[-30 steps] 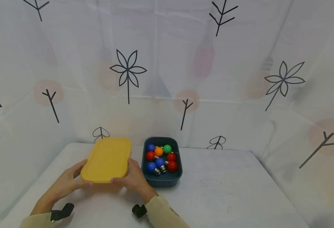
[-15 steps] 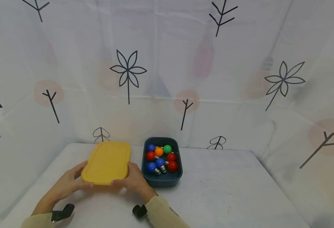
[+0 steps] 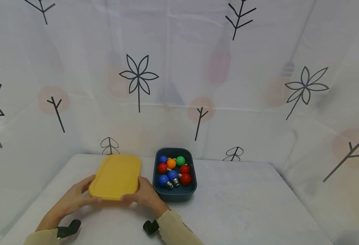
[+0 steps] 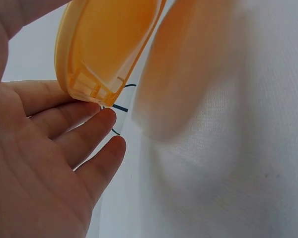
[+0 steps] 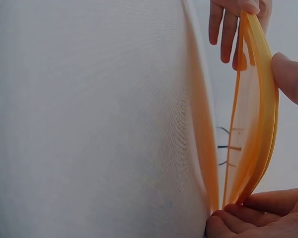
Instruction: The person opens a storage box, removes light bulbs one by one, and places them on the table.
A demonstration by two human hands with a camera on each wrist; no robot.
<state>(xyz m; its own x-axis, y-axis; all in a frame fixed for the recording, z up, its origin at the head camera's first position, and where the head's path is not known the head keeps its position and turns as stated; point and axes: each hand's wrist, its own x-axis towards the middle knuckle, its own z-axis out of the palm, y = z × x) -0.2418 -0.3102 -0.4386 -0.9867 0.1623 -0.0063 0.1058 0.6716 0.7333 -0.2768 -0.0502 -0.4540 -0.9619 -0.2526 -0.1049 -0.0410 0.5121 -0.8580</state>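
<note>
Both hands grip a yellow plastic lid (image 3: 115, 177) by its near corners. It is close above the table, and its shadow shows below it. My left hand (image 3: 76, 197) has its thumb at the near edge and its fingers along the left side. Across from it, my right hand (image 3: 147, 194) holds the near right corner, thumb in front and fingers at the side. The left wrist view shows the lid's (image 4: 114, 39) ribbed underside rim against the fingers. Right of the lid stands a dark blue tub (image 3: 173, 196) of round coloured bulbs (image 3: 172, 175), uncovered.
The white table (image 3: 244, 204) carries the tub near its back edge. Behind it hangs a white cloth (image 3: 173, 85) printed with plants. Black wrist straps (image 3: 69, 229) sit at both cuffs.
The lid has come down slightly, its far edge sinking most, so it lies flatter. Both hands have moved a little with it and keep their hold. The tub and bulbs stay put.
</note>
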